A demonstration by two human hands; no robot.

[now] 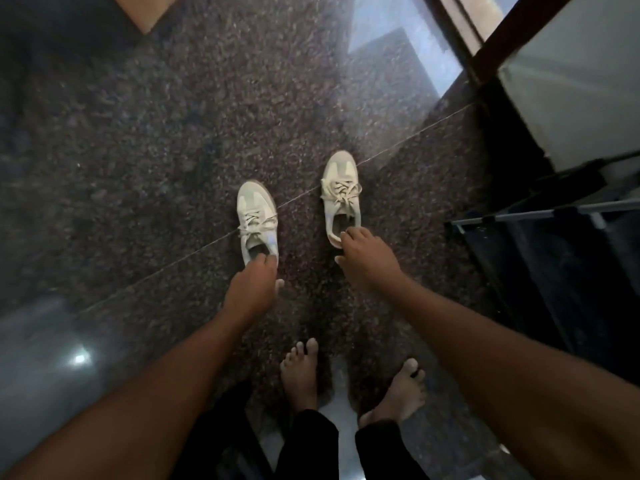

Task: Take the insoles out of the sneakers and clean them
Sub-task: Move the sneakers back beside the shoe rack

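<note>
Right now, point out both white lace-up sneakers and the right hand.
Left white lace-up sneaker [256,220]: head view, laces.
Right white lace-up sneaker [341,194]: head view, laces.
Right hand [370,260]: head view, back of hand.
</note>
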